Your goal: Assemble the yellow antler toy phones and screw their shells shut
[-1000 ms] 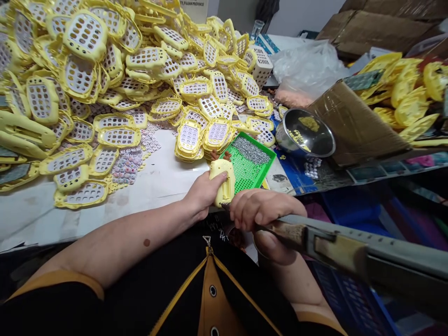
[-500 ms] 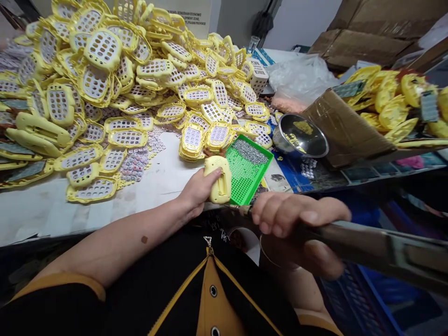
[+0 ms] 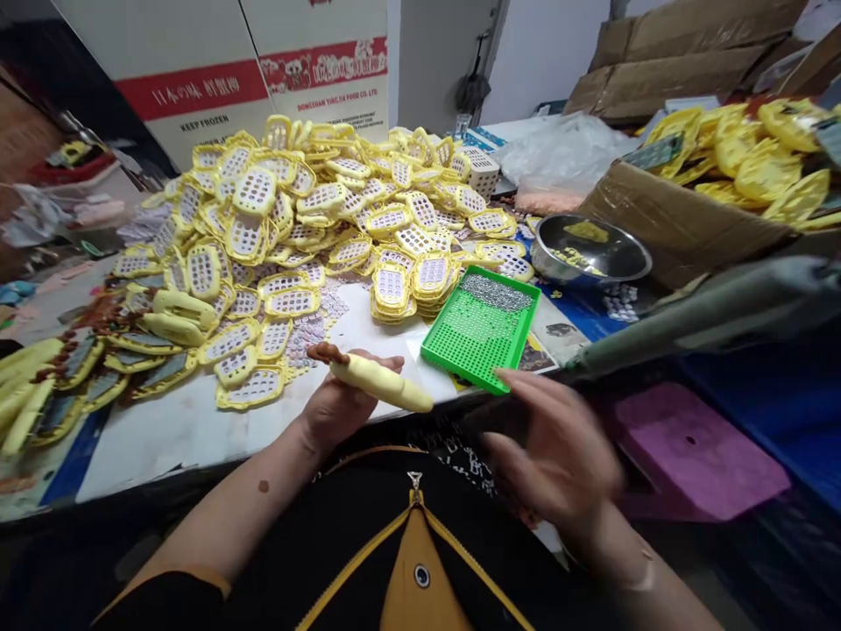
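Observation:
My left hand holds a pale yellow plastic toy casing turned edge-on, with brown antler-like bits at its left end. The casing lies across the palm and fingers, above the table's front edge. My right hand, blurred by motion, is empty with its fingers apart, near the lower corner of a green perforated tray. Small silvery screw-like pieces lie in the tray's far part. To the right of the tray, the long grey powered screwdriver hangs at a slant, apart from my hand.
Yellow casings with white hole grids are heaped across the table. A steel bowl with small yellow pieces stands right of the tray. Farther right is a cardboard box of yellow shells. A purple stool top sits below.
My right hand has let go of the screwdriver and opened. My left hand has moved left and tipped the casing from face-up to edge-on. The view has shifted.

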Demonstrator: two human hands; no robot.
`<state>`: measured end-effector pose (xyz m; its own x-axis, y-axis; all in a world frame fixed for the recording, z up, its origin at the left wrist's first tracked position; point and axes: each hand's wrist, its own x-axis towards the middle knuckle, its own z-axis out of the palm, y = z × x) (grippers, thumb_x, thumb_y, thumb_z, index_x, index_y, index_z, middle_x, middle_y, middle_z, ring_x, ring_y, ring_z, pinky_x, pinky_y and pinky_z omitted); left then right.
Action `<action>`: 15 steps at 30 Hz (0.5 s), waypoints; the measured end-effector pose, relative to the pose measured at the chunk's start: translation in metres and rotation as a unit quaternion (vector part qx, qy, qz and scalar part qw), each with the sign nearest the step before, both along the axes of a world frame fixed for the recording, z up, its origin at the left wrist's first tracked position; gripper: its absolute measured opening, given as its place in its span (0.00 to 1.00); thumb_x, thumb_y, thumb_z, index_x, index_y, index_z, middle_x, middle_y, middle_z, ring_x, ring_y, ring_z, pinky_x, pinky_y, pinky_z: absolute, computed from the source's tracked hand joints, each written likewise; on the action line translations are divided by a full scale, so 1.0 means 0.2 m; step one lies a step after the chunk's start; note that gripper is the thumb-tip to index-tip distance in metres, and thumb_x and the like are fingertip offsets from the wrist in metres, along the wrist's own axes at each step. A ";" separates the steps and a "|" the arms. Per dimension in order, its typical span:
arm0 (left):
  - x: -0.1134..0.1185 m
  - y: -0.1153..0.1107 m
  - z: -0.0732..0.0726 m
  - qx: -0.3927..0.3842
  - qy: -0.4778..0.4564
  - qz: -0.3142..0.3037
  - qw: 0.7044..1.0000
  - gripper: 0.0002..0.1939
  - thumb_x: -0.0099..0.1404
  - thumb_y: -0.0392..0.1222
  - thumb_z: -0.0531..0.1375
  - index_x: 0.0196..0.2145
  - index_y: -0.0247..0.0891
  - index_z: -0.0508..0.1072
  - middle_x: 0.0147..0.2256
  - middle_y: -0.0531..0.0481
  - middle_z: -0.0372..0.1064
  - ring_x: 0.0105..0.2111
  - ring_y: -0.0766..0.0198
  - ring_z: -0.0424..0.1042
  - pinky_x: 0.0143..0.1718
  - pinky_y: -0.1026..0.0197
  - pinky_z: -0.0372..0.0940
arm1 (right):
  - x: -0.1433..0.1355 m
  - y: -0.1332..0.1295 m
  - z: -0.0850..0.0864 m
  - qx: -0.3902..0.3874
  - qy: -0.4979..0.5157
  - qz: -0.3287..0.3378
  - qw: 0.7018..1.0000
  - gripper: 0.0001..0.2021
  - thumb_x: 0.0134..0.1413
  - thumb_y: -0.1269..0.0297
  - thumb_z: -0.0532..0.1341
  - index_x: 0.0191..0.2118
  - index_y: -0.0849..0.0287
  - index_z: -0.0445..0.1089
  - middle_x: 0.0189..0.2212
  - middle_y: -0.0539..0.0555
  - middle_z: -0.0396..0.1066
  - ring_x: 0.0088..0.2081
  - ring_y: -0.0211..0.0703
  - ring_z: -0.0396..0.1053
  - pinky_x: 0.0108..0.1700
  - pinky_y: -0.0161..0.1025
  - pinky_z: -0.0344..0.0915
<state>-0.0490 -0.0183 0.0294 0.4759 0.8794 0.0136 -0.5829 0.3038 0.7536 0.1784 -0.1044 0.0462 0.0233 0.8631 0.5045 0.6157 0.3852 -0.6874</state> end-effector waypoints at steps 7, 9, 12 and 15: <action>-0.15 -0.09 -0.02 0.035 0.084 0.114 0.989 0.18 0.42 0.29 0.71 0.33 0.40 0.78 0.36 0.52 0.75 0.40 0.58 0.74 0.46 0.56 0.68 | -0.44 0.23 -0.15 -0.060 0.148 0.222 0.962 0.13 0.58 0.60 0.59 0.46 0.58 0.70 0.38 0.56 0.77 0.37 0.44 0.74 0.40 0.39 0.72; -0.20 -0.10 -0.03 0.028 0.080 0.145 0.986 0.18 0.42 0.31 0.72 0.34 0.41 0.77 0.36 0.52 0.74 0.40 0.60 0.73 0.45 0.57 0.67 | -0.49 0.25 -0.18 -0.104 0.176 0.229 0.952 0.13 0.56 0.58 0.60 0.45 0.58 0.71 0.37 0.55 0.77 0.36 0.44 0.74 0.39 0.39 0.71; -0.27 -0.11 -0.04 0.021 0.060 0.169 0.984 0.19 0.43 0.38 0.73 0.35 0.41 0.78 0.37 0.51 0.74 0.42 0.58 0.72 0.49 0.54 0.65 | -0.54 0.26 -0.23 -0.167 0.204 0.249 0.932 0.17 0.55 0.53 0.60 0.46 0.57 0.71 0.39 0.55 0.77 0.39 0.46 0.73 0.42 0.41 0.70; -0.28 -0.11 -0.06 0.017 0.051 0.178 0.983 0.20 0.42 0.40 0.74 0.35 0.41 0.78 0.38 0.50 0.74 0.44 0.56 0.72 0.52 0.51 0.63 | -0.59 0.28 -0.27 -0.202 0.226 0.269 0.914 0.20 0.53 0.49 0.61 0.46 0.57 0.72 0.40 0.56 0.77 0.40 0.47 0.73 0.44 0.43 0.71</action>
<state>-0.1059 -0.0394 0.0181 0.1395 0.9901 0.0145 -0.5691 0.0682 0.8195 0.0607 -0.0487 -0.0079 -0.3329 0.9246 0.1852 0.0304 0.2068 -0.9779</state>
